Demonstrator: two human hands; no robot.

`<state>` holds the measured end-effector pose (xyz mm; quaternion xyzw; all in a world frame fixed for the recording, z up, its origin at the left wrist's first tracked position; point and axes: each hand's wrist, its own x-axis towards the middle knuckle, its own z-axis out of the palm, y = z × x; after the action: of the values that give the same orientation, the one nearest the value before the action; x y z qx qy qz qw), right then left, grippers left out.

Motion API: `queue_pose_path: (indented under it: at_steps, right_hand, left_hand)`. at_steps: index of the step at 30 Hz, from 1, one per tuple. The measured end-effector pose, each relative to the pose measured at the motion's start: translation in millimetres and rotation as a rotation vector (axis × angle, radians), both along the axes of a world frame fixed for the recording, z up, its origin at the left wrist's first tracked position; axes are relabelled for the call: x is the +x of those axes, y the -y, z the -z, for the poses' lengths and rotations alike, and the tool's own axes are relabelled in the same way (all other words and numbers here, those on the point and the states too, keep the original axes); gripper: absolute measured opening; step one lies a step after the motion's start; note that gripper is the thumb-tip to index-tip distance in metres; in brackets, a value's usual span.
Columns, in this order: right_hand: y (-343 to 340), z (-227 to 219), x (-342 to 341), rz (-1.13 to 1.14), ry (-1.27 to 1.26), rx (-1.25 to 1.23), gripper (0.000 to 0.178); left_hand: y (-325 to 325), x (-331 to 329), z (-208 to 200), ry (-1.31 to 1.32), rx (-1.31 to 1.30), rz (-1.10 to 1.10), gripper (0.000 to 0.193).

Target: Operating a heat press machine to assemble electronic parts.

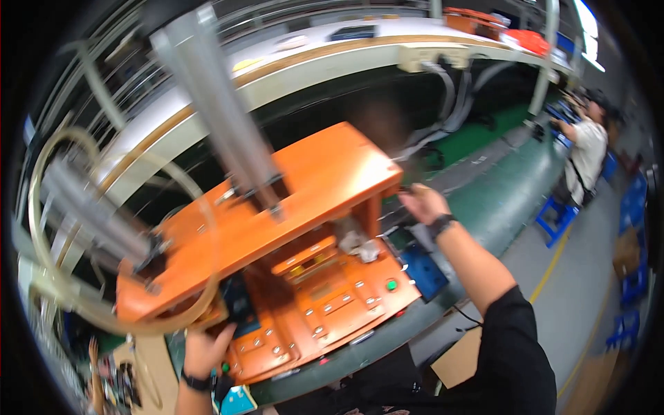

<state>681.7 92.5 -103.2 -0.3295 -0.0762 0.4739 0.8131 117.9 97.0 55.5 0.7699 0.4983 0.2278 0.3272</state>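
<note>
An orange press fixture (325, 180) stands in front of me, with two grey air cylinders (214, 104) on its top plate. Beside its lower left corner is my left hand (205, 353), thumb stretched away from the fingers, some of which are hidden. A dark blue flat piece (238, 304) lies near that hand inside the fixture. My right hand (423, 205) is at the right end of the top plate, fingers curled in; motion blur hides what they hold, if anything. A dark blue tray (423, 271) sits below it. Green buttons (391, 285) show on the fixture's base.
A clear air hose (33, 207) loops at the left. Behind the fixture runs a white shelf (332, 69) with a socket box (434, 57) and cables. The green bench (512, 173) extends right toward a seated person (588, 149). A cardboard piece (458, 358) is below the bench edge.
</note>
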Motion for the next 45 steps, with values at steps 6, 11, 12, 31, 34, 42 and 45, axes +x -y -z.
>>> queue_pose_path:
  at_steps: [6, 11, 12, 31, 34, 42, 45]
  right_hand:
    - [-79.6, -11.5, -9.8, -0.304, 0.415, -0.483, 0.037]
    - [-92.3, -60.5, 25.7, -0.084, 1.889, -1.102, 0.035]
    - [-93.3, -55.6, 46.2, 0.045, 1.942, -1.268, 0.032]
    - [60.5, -95.9, 85.6, 0.279, 1.385, -0.878, 0.066]
    - [185.9, -106.0, 68.9, 0.006, 0.835, -0.463, 0.02]
    - [310.5, -40.3, -159.5, -0.656, 0.353, 0.36, 0.068]
    - [279.1, -24.2, -248.2, -1.181, -0.071, 0.355, 0.094]
  left_hand:
    - [62.6, -34.3, 26.0, -0.059, 0.627, 0.136, 0.036]
    - [78.1, -16.0, 60.0, 0.025, 0.696, -0.148, 0.042]
    - [76.6, -10.3, 59.4, 0.024, 0.695, -0.149, 0.042]
    - [70.4, -10.0, 63.5, 0.193, 0.434, -0.224, 0.096]
    - [74.8, -25.8, 94.5, 0.408, 0.429, -0.207, 0.071]
    - [99.3, -40.2, 69.3, 0.391, 0.542, -0.056, 0.08]
    - [133.3, -16.4, 45.6, 0.247, 0.553, 0.535, 0.081]
